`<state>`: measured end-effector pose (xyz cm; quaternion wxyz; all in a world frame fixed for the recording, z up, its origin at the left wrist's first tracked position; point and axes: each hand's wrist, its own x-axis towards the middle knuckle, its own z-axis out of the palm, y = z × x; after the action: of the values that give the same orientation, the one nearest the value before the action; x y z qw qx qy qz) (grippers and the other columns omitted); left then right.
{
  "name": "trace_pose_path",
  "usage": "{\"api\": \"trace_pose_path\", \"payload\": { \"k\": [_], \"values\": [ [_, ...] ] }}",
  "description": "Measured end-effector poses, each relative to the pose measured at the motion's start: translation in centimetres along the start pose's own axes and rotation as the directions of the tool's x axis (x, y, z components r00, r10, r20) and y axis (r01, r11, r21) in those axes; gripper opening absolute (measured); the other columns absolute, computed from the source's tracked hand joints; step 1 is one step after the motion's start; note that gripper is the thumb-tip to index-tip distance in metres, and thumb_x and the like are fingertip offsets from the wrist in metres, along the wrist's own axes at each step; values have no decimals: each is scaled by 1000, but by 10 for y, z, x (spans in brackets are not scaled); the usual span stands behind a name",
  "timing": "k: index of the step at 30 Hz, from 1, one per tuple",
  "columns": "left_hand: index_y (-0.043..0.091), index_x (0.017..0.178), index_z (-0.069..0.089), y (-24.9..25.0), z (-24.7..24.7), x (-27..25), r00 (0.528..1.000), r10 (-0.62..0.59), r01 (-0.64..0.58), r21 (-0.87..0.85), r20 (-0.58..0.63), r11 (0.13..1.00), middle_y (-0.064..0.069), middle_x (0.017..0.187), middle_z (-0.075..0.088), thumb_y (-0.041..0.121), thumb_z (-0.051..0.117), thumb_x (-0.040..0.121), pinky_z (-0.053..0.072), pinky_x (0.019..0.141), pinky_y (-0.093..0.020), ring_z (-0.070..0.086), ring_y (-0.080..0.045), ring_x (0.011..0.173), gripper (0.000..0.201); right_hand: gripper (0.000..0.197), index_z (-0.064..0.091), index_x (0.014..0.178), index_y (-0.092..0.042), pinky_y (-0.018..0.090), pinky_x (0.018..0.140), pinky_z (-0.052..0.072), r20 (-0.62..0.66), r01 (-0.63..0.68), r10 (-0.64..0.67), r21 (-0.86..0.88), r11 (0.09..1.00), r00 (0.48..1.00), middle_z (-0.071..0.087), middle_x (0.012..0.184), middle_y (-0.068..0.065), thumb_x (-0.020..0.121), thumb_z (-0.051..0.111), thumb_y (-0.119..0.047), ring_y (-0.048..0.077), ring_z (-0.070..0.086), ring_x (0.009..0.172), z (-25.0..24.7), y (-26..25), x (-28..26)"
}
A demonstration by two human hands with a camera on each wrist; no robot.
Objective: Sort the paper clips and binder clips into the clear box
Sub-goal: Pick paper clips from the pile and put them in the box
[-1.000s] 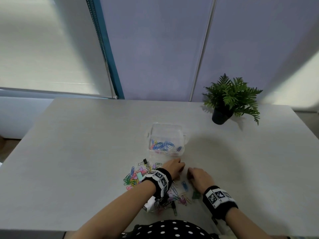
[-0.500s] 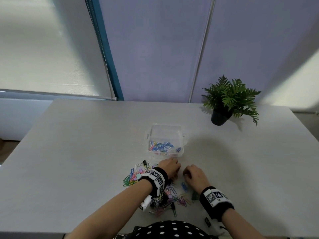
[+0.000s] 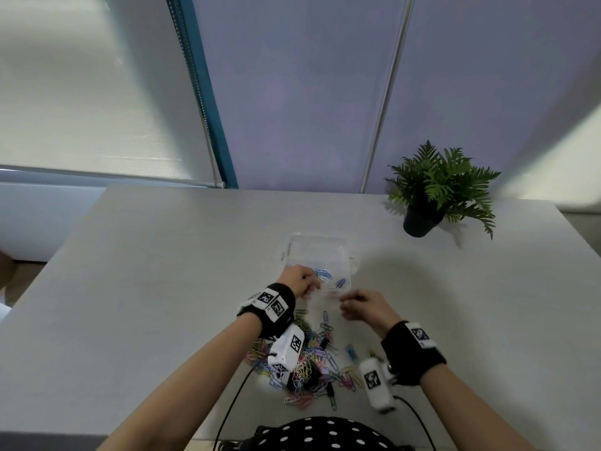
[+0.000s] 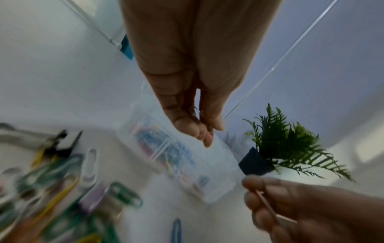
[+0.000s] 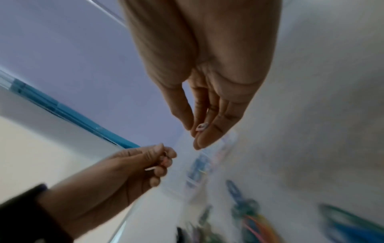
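Note:
The clear box (image 3: 348, 255) sits mid-table with several blue and coloured paper clips (image 3: 325, 274) inside. My left hand (image 3: 307, 288) hovers at the box's near left corner, fingertips pinching a pale paper clip (image 5: 150, 169). My right hand (image 3: 344, 304) hangs just short of the box's near edge and pinches a small whitish clip (image 5: 201, 127), a thin pale strip in the left wrist view (image 4: 268, 207). A loose pile of coloured paper clips (image 3: 325, 340) with black binder clips (image 3: 313, 375) lies behind both hands, toward me.
A potted fern (image 3: 435, 190) stands at the table's back right, well beyond the box. The grey table (image 3: 146, 288) ends at a wall and a window blind (image 3: 81, 92). Wrist camera cables (image 3: 234, 405) trail near the front edge.
Both hands have lifted off the clip pile and moved forward to the box, each now pinching a clip. The left hand has reached the box's near corner.

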<state>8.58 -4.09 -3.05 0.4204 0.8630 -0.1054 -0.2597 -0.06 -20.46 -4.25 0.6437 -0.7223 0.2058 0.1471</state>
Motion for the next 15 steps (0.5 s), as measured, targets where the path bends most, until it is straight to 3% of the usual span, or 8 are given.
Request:
{"api": "trace_pose_path", "payload": {
  "k": [2, 4, 6, 7, 9, 11, 13, 15],
  "values": [
    [-7, 101, 65, 7, -11, 7, 998, 32, -27, 102, -49, 994, -2, 69, 61, 7, 51, 92, 43, 49, -11, 57, 5, 49, 22, 19, 54, 102, 13, 16, 51, 54, -61, 53, -48, 98, 994, 997, 57, 71, 14, 86, 44, 15, 7, 62, 45, 2, -20, 13],
    [1, 110, 63, 14, -19, 13, 998, 59, -49, 280, -25, 959, -13, 98, 68, 13, 52, 92, 46, 76, -21, 65, -17, 89, 24, 24, 52, 107, 10, 20, 56, 56, -87, 76, -65, 134, 988, 994, 57, 73, 15, 86, 43, 14, 11, 65, 51, 5, -38, 24],
    [7, 120, 59, 14, -19, 17, 996, 84, -86, 452, 23, 888, -15, 124, 59, 15, 51, 92, 40, 97, -31, 55, -29, 115, 30, 25, 51, 110, 2, 30, 70, 54, -49, 88, -91, -59, 994, 995, 58, 80, 10, 86, 46, 8, 20, 64, 69, 7, -48, 30],
    [9, 123, 57, 13, -16, 16, 991, 126, -127, 507, 36, 853, -16, 129, 55, 14, 50, 92, 37, 103, -34, 51, -30, 120, 32, 29, 51, 114, 0, 34, 78, 51, -37, 110, -122, -238, 965, 992, 59, 86, 8, 86, 48, 5, 23, 61, 80, 6, -50, 30],
    [10, 121, 58, 12, -6, 7, 972, 223, -230, 511, 76, 828, -16, 126, 56, 8, 49, 91, 38, 104, -36, 52, -29, 117, 32, 32, 55, 115, -3, 31, 83, 46, -24, 176, -224, -544, 820, 974, 61, 95, 8, 84, 48, 3, 25, 60, 90, 3, -49, 23],
    [8, 115, 62, 12, 10, -7, 947, 275, -322, 467, 166, 824, -15, 117, 61, 5, 51, 90, 44, 99, -36, 58, -27, 108, 27, 28, 60, 107, -3, 24, 81, 44, 50, 253, -294, -654, 712, 955, 67, 99, 13, 82, 50, 4, 27, 63, 93, -3, -41, 6],
    [5, 112, 62, 14, 31, -23, 914, 254, -377, 436, 315, 817, -16, 115, 61, 7, 54, 89, 46, 96, -35, 59, -28, 105, 24, 23, 61, 104, -6, 20, 77, 39, 136, 259, -241, -752, 607, 961, 67, 104, 14, 82, 54, -2, 25, 61, 95, -11, -24, -11],
    [4, 116, 59, 15, 55, -38, 850, 226, -452, 440, 476, 776, -18, 119, 56, 13, 63, 85, 44, 96, -37, 53, -31, 109, 33, 26, 55, 109, -11, 25, 76, 39, 195, 220, -102, -854, 471, 975, 59, 112, 11, 83, 58, -13, 22, 55, 98, -21, 2, -26]
  ]
}}
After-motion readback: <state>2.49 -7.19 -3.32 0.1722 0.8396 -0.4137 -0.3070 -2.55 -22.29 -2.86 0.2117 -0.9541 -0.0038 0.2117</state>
